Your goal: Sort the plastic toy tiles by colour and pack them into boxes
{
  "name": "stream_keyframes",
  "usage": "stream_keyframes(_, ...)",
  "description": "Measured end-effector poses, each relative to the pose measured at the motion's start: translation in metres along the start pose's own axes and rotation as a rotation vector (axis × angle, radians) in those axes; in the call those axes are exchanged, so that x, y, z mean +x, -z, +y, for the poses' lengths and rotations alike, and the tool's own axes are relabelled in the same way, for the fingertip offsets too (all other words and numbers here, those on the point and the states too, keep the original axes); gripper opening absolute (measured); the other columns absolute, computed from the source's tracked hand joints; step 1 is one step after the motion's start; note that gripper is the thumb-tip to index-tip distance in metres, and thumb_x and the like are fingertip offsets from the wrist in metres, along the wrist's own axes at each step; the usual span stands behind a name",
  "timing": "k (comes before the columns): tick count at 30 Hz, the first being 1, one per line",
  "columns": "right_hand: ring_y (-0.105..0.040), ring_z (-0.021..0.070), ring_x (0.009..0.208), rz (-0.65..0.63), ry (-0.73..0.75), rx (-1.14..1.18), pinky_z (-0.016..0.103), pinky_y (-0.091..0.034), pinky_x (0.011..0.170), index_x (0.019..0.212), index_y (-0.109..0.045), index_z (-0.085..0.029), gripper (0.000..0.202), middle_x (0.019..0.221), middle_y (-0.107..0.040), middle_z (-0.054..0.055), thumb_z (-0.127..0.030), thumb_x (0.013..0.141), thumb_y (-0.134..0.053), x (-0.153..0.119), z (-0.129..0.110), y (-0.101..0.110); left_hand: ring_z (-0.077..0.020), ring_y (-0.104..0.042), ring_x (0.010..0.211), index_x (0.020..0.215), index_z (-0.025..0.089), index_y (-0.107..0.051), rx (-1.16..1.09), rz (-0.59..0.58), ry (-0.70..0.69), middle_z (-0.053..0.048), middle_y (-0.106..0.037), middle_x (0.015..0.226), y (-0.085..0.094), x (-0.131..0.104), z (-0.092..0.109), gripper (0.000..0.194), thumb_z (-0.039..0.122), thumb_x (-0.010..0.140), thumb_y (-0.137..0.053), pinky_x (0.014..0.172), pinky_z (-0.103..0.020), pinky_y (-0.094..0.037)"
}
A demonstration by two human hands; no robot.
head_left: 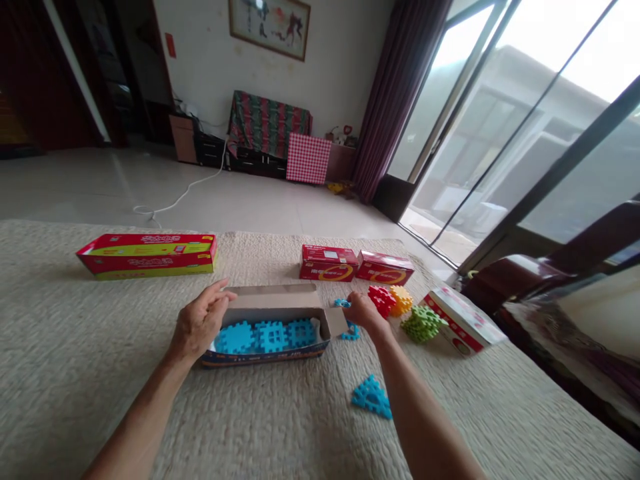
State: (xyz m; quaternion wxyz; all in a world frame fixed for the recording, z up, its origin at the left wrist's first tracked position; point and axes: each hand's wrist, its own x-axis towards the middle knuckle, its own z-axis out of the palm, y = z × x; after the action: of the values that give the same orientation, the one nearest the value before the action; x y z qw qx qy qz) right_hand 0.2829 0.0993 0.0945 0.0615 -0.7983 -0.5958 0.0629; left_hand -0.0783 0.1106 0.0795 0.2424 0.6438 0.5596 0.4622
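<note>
An open dark blue box (265,358) holds several blue toothed plastic pieces (271,337) in a row, its lid raised at the back. My left hand (201,319) is at the box's left end, its fingers near the raised lid. To the right of the box, my right hand (367,312) is closed around part of a blue piece (343,303). Another blue piece (351,331) lies just below that hand. A blue triangular piece (372,396) rests on the cover beside my right forearm.
Red pieces (381,301), yellow pieces (401,301) and green pieces (423,324) lie at the right by a white and red box (464,320). Two red boxes (329,263) stand behind. A red and green box (150,255) lies at the back left of the textured cover (100,333).
</note>
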Motion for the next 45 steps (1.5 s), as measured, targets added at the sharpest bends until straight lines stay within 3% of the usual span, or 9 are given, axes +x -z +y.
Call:
stream_keyframes(5,-0.066,0.0267,0.099,0.026,-0.01,0.0,0.029,-0.045,0.079,0.107,-0.067,-0.009,0.039,0.105,-0.07,0.02,-0.037,0.08,-0.064,-0.002,-0.001,0.002,-0.0191,-0.068,0.08,0.126,0.018,-0.058,-0.002,0.01,-0.014,-0.005,-0.075,0.099,0.0,0.0,0.001,0.05,0.045,0.085,-0.048,0.067,-0.027,-0.051)
stream_keyframes(10,-0.063,0.0263,0.102,0.136,-0.011,0.022,0.031,-0.045,0.081,0.111,-0.064,-0.01,0.042,0.107,-0.069,0.018,-0.04,0.082,-0.06,-0.012,0.0,0.032,-0.02,-0.068,0.082,0.124,0.017,-0.059,-0.007,0.013,-0.042,-0.006,-0.076,0.098,-0.001,0.0,0.002,0.049,0.043,0.084,-0.046,0.07,-0.028,-0.052)
stream_keyframes(14,-0.063,0.0247,0.092,0.33,0.087,0.175,0.034,-0.045,0.078,0.102,-0.066,-0.016,0.038,0.1,-0.068,0.013,-0.046,0.079,-0.061,-0.046,-0.023,0.061,-0.0205,-0.069,0.083,0.124,0.016,-0.059,-0.008,0.014,-0.039,-0.007,-0.076,0.098,-0.001,0.0,0.004,0.051,0.044,0.084,-0.046,0.071,-0.028,-0.052)
stream_keyframes(16,-0.062,0.0229,0.088,0.332,0.217,0.26,0.033,-0.045,0.076,0.098,-0.065,-0.019,0.034,0.099,-0.067,0.011,-0.046,0.077,-0.062,-0.072,-0.045,0.065,-0.0197,-0.069,0.08,0.124,0.016,-0.059,0.0,0.015,-0.037,-0.007,-0.076,0.098,-0.001,0.0,0.005,0.05,0.043,0.084,-0.046,0.071,-0.028,-0.052)
stream_keyframes(18,-0.062,0.0215,0.086,0.265,0.325,0.293,0.032,-0.044,0.074,0.099,-0.063,-0.019,0.032,0.1,-0.066,0.01,-0.045,0.079,-0.062,-0.095,-0.068,0.06,-0.0194,-0.069,0.08,0.124,0.016,-0.059,0.006,0.019,-0.036,-0.007,-0.076,0.097,-0.001,0.0,0.006,0.05,0.042,0.084,-0.046,0.072,-0.028,-0.052)
stream_keyframes(23,-0.059,0.025,0.091,0.154,0.325,0.089,0.035,-0.042,0.08,0.096,-0.063,-0.018,0.027,0.098,-0.064,0.011,-0.04,0.082,-0.061,-0.116,-0.098,0.034,-0.0201,-0.069,0.083,0.123,0.015,-0.06,-0.01,0.018,-0.022,-0.007,-0.076,0.098,-0.001,-0.001,0.008,0.051,0.043,0.083,-0.047,0.075,-0.028,-0.052)
stream_keyframes(31,-0.058,0.0292,0.092,0.168,0.272,-0.029,0.038,-0.041,0.08,0.094,-0.063,-0.017,0.03,0.099,-0.062,0.014,-0.044,0.082,-0.061,-0.107,-0.101,0.027,-0.0191,-0.069,0.081,0.123,0.016,-0.06,0.001,0.015,-0.034,-0.006,-0.076,0.096,-0.001,-0.002,0.009,0.049,0.042,0.083,-0.047,0.075,-0.028,-0.052)
stream_keyframes(40,-0.057,0.0223,0.091,0.18,0.31,0.064,0.031,-0.039,0.08,0.097,-0.062,-0.018,0.026,0.098,-0.059,0.008,-0.039,0.083,-0.062,-0.108,-0.093,0.028,-0.0194,-0.069,0.082,0.123,0.014,-0.059,-0.017,0.011,-0.035,-0.007,-0.076,0.097,-0.002,-0.001,0.008,0.051,0.042,0.083,-0.047,0.075,-0.028,-0.051)
stream_keyframes(45,-0.057,0.0228,0.09,0.141,0.321,0.001,0.032,-0.038,0.078,0.097,-0.063,-0.018,0.024,0.1,-0.06,0.009,-0.038,0.084,-0.06,-0.103,-0.097,0.031,-0.019,-0.068,0.081,0.124,0.014,-0.059,-0.01,0.01,-0.029,-0.006,-0.076,0.096,-0.002,-0.001,0.007,0.051,0.043,0.083,-0.047,0.075,-0.028,-0.051)
